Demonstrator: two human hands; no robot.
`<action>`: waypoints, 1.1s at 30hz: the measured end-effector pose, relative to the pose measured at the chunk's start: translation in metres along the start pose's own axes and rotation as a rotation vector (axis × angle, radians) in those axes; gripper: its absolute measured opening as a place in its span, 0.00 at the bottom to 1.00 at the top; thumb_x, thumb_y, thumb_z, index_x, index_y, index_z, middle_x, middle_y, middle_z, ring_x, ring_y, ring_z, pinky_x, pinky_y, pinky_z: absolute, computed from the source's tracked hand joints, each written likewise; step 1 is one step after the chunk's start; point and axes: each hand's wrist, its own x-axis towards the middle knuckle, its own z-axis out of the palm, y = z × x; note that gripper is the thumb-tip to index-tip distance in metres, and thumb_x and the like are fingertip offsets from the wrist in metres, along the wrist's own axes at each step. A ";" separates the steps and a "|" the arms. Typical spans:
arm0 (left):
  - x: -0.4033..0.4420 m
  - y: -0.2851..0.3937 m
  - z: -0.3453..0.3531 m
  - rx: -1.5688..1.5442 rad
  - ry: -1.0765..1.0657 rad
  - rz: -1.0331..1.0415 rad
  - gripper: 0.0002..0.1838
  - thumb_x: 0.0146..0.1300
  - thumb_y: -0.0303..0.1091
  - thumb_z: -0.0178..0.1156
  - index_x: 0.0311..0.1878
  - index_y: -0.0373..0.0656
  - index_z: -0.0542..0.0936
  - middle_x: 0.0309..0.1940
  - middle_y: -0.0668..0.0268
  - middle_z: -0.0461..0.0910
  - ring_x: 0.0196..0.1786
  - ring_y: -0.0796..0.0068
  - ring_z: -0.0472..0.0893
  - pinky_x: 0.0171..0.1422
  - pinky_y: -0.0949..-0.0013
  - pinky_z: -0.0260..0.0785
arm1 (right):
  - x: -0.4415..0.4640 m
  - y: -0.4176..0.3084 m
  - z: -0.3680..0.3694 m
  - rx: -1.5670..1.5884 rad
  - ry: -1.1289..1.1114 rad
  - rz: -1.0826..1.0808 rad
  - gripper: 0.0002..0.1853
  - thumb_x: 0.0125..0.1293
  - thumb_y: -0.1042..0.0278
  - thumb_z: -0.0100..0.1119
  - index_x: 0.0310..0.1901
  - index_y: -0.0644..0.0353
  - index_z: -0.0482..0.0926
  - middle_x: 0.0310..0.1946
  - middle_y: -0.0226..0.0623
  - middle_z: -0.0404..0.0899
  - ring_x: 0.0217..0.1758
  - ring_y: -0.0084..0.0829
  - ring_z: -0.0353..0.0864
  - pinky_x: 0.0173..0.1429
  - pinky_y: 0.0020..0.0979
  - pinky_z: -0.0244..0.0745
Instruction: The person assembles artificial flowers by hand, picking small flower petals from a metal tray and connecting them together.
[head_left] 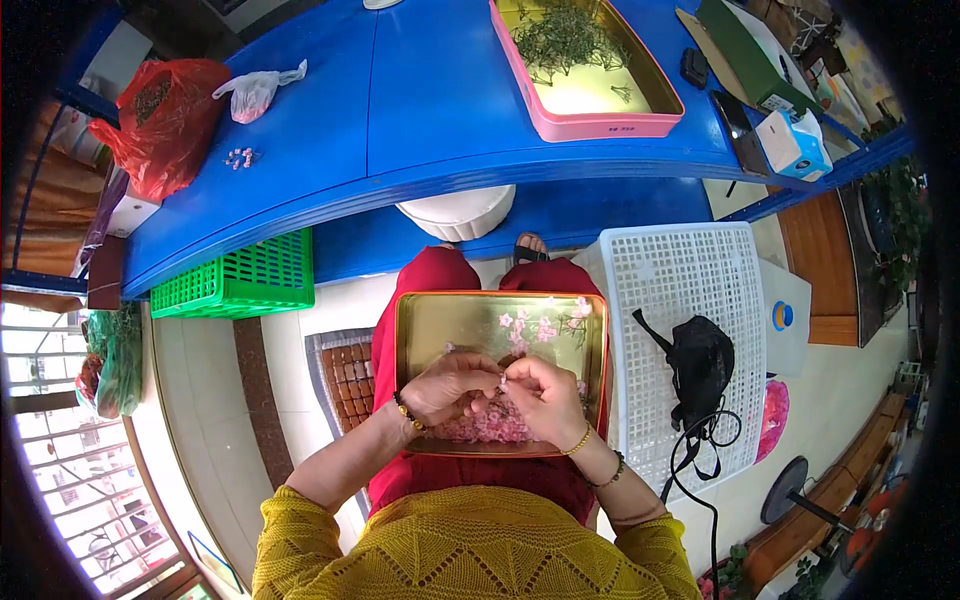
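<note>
A shallow gold-coloured tin tray (440,322) rests on my lap. My left hand (452,386) and my right hand (545,402) meet over it, fingertips pinched together around a small pale pink flower (503,383). Fingers partly hide this flower. Beneath my hands, a heap of small pink flowers (480,428) fills the tray's near side. More loose pink flowers (545,330) lie in its far right part, some with thin green stems. Bracelets circle both wrists.
A blue shelf (300,110) ahead carries a pink-rimmed tin (610,127) of green stems, a red plastic bag (180,120) and a small white bag (255,93). Right of me, a black bag (700,360) lies on a white plastic crate (640,300). A green crate (245,275) stands left.
</note>
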 end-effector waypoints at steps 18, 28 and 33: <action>-0.002 -0.008 0.006 0.101 0.173 0.075 0.07 0.61 0.30 0.63 0.40 0.39 0.78 0.25 0.68 0.77 0.23 0.79 0.75 0.25 0.77 0.62 | 0.000 -0.003 -0.004 -0.107 -0.029 -0.040 0.05 0.63 0.74 0.62 0.39 0.63 0.80 0.29 0.33 0.81 0.26 0.18 0.78 0.30 0.22 0.73; -0.001 -0.019 0.012 0.250 0.204 0.410 0.05 0.63 0.27 0.60 0.40 0.37 0.78 0.26 0.69 0.77 0.24 0.85 0.74 0.26 0.79 0.66 | 0.001 -0.005 -0.002 -0.105 0.047 -0.064 0.05 0.61 0.78 0.60 0.38 0.63 0.77 0.30 0.34 0.80 0.30 0.22 0.78 0.35 0.23 0.73; -0.017 -0.011 0.030 0.517 0.352 0.566 0.08 0.59 0.25 0.64 0.40 0.36 0.78 0.30 0.69 0.78 0.29 0.84 0.75 0.30 0.77 0.67 | 0.002 0.001 -0.002 -0.088 0.043 -0.067 0.05 0.60 0.78 0.58 0.38 0.63 0.74 0.31 0.38 0.80 0.34 0.28 0.82 0.41 0.27 0.75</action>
